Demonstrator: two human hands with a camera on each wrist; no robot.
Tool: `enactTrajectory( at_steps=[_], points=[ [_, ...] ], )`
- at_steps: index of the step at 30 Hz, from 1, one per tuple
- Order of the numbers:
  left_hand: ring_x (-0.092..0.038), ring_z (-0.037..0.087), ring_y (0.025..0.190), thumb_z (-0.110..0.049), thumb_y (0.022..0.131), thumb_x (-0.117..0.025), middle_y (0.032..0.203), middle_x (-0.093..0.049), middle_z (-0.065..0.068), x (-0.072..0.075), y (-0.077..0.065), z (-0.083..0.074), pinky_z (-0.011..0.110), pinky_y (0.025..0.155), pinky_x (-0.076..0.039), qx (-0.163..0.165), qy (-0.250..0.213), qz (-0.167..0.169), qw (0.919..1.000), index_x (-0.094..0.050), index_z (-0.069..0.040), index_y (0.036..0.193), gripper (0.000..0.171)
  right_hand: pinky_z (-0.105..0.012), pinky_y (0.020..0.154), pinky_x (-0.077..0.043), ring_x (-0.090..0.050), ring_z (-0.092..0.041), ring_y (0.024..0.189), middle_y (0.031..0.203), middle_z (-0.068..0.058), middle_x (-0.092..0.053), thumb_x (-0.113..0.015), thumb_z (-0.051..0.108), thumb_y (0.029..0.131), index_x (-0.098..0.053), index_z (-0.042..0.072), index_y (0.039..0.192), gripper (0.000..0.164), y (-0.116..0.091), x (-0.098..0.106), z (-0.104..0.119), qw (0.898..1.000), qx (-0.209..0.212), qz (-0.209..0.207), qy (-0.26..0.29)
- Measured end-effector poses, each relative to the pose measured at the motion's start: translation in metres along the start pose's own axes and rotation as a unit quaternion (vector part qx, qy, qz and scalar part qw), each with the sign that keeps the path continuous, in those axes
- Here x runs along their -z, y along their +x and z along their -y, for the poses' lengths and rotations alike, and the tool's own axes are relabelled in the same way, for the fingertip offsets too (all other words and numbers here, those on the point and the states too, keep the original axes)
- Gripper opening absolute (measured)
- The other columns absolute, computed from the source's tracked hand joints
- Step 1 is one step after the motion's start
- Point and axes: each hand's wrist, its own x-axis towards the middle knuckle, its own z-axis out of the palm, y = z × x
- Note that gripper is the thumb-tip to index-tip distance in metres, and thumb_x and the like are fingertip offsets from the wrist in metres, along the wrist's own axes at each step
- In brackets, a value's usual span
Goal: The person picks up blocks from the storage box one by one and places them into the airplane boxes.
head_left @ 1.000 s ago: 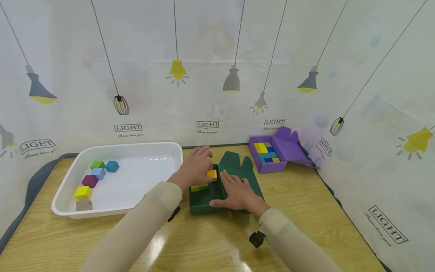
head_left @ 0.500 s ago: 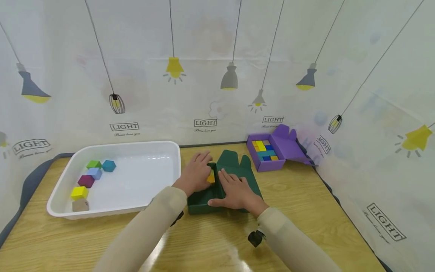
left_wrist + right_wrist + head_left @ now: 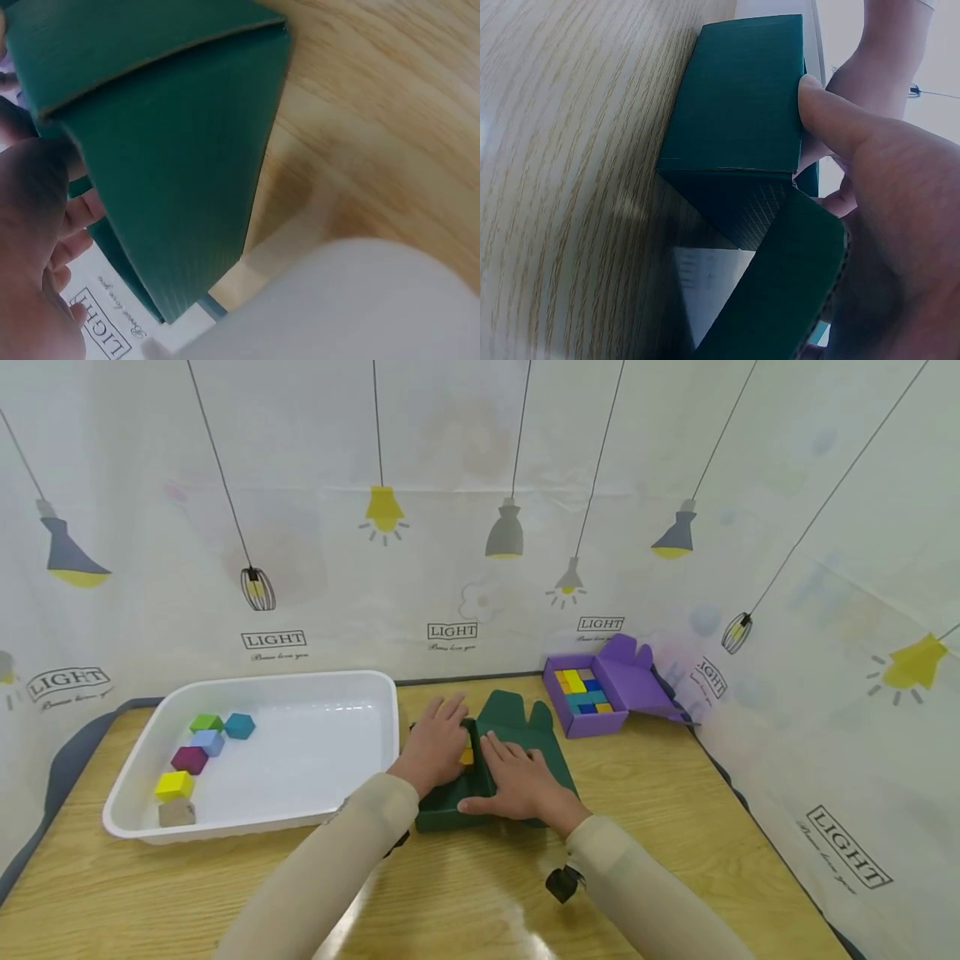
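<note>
In the head view my left hand reaches down into the open green box. An orange block shows beside it inside the box; the hand hides the fingertips, so a grip on the block cannot be made out. My right hand lies with fingers straight on the green lid, folded out to the right. Its thumb rests at the box's near rim, and the right wrist view shows this thumb against the box's edge. In the left wrist view, the box wall covers part of the left hand.
A white tray at left holds several loose blocks, among them a yellow cube and a teal one. At the back right stands an open purple box filled with coloured blocks. A printed curtain surrounds the wooden table.
My left hand has gone lower into the green box, and the orange block now sits lower too. The right hand has stayed on the lid. The head view has shifted slightly.
</note>
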Motion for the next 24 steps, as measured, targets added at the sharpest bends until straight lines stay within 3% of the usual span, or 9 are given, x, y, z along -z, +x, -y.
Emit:
enactTrajectory(
  at_steps=[4,9,15,24],
  points=[
    [-0.019,0.028,0.151,-0.052,0.084,-0.068,0.150,-0.043,0.007,0.003,-0.005,0.010,0.049,0.125,-0.015,0.006,-0.030,-0.014,0.9994,-0.072,-0.013,0.108,0.046,-0.059,0.115,-0.028,-0.026,-0.031,0.149,0.165,-0.007,-0.015,-0.051,0.076,0.082,-0.015,0.011,0.157,0.105,0.000,0.000,0.000,1.000,0.001,0.003,0.007],
    [-0.022,0.029,0.149,-0.052,0.080,-0.074,0.143,-0.047,0.007,0.010,-0.019,0.034,0.048,0.124,-0.018,0.028,-0.081,-0.061,0.9945,-0.071,-0.015,0.090,0.039,-0.060,0.116,-0.025,-0.023,-0.031,0.150,0.165,-0.007,-0.012,-0.052,0.075,0.083,-0.011,0.012,0.157,0.106,0.000,0.000,-0.001,1.000,0.002,0.010,0.015],
    [-0.021,0.032,0.148,-0.047,0.081,-0.074,0.144,-0.046,0.010,0.013,-0.044,0.068,0.051,0.123,-0.018,0.061,-0.131,-0.091,0.9854,-0.072,-0.014,0.096,0.037,-0.060,0.117,-0.023,-0.022,-0.031,0.150,0.165,-0.007,-0.010,-0.053,0.075,0.082,-0.010,0.012,0.157,0.107,0.000,-0.001,-0.002,1.000,0.002,0.011,0.018],
    [-0.017,0.036,0.149,-0.039,0.080,-0.077,0.144,-0.045,0.012,0.000,-0.085,0.113,0.057,0.121,-0.015,0.102,-0.166,-0.099,0.9757,-0.071,-0.015,0.098,0.031,-0.059,0.117,-0.024,-0.022,-0.030,0.150,0.165,-0.006,-0.010,-0.053,0.074,0.082,-0.010,0.012,0.157,0.106,-0.002,0.000,0.001,1.000,0.003,0.008,0.019]
  ],
)
